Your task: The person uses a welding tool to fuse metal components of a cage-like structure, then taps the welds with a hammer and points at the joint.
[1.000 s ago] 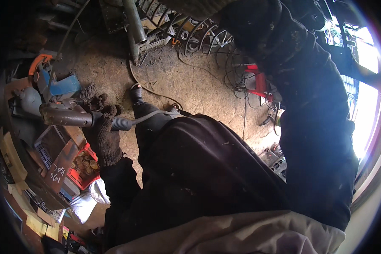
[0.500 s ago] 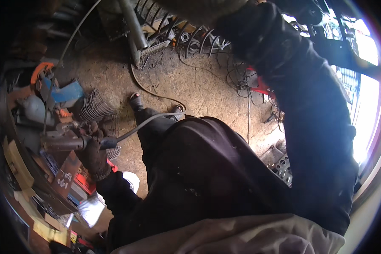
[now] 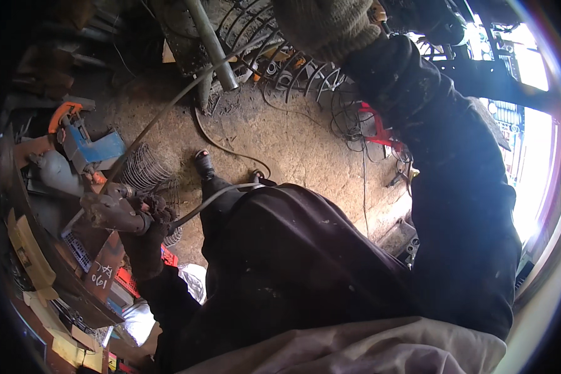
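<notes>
My left hand (image 3: 156, 218), in a dark, grimy glove, is closed around a brown cylindrical tool (image 3: 115, 213) at the left. A grey cord (image 3: 209, 201) leaves the tool's near end and passes toward my waist. From the tool's other end a long thin rod or cable (image 3: 159, 114) slants up to the right, toward a large dark coil (image 3: 249, 31). My right hand (image 3: 330, 28), in a grey-beige knitted glove, is raised at the top beside that coil. Its fingers are mostly hidden, so what it holds, if anything, cannot be made out.
A blue and orange machine (image 3: 93, 143) and a wire coil (image 3: 144, 167) stand at the left, by a cluttered bench (image 3: 75, 293). A metal pipe (image 3: 212, 43) juts down at the top. Loose cables (image 3: 349, 124) and a red stand (image 3: 377, 128) lie on the floor.
My left hand has tilted the tool, and the rod has swung from steep to slanting right. The right glove shows more and sits slightly lower. The view has shifted a little.
</notes>
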The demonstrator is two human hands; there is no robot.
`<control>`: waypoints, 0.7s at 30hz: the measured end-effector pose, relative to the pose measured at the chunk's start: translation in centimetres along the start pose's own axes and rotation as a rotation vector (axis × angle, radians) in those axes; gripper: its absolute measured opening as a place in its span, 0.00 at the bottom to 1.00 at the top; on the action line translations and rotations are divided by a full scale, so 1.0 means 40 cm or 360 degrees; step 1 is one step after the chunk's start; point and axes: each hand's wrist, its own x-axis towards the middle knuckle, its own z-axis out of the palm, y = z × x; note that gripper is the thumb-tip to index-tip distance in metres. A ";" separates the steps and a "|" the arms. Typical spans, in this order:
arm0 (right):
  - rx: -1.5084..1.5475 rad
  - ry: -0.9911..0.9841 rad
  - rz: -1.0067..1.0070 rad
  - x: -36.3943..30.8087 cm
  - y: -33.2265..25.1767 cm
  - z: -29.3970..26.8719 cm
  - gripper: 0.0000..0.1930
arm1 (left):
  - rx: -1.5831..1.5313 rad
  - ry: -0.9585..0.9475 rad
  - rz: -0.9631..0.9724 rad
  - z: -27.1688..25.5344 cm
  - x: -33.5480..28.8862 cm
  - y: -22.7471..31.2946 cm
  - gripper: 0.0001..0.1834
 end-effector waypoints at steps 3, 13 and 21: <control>0.0109 -0.0004 0.0056 -0.007 0.010 0.007 0.16 | -0.0180 -0.0063 -0.0164 0.026 -0.006 0.001 0.23; -0.0023 0.0080 -0.0088 0.005 0.013 0.017 0.18 | -0.1098 0.0537 -0.0590 0.041 -0.047 -0.017 0.29; 0.0023 0.0018 0.0028 -0.004 0.000 0.007 0.16 | -0.1473 0.0117 -0.0664 0.055 -0.028 -0.034 0.19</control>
